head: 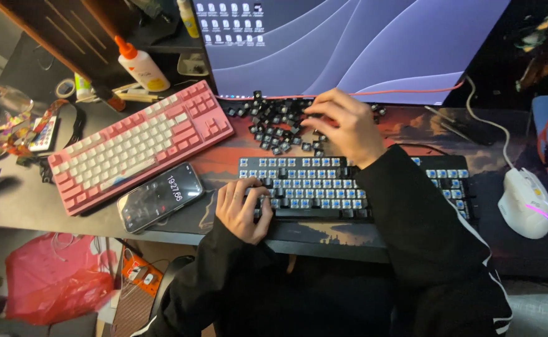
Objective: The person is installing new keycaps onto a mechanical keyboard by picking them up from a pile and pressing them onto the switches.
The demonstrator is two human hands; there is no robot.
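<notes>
Loose keycaps [274, 122] crowd the gap between bare keyboard [349, 187] and monitor [349, 43]; pink keyboard [140, 143] and phone [160, 196] block the left; mouse [526, 203] blocks the right.

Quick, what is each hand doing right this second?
Left hand: fingers curled, resting on the stripped black keyboard; grip cannot be told.
Right hand: fingers bent, reaching into the pile of loose keycaps; whether it holds one cannot be told.

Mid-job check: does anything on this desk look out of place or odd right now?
Yes. The black keyboard has no keycaps, its blue switches bare; the loose black keycaps lie heaped under the monitor, where the right hand reaches. The left hand rests on the keyboard's left end.
</notes>
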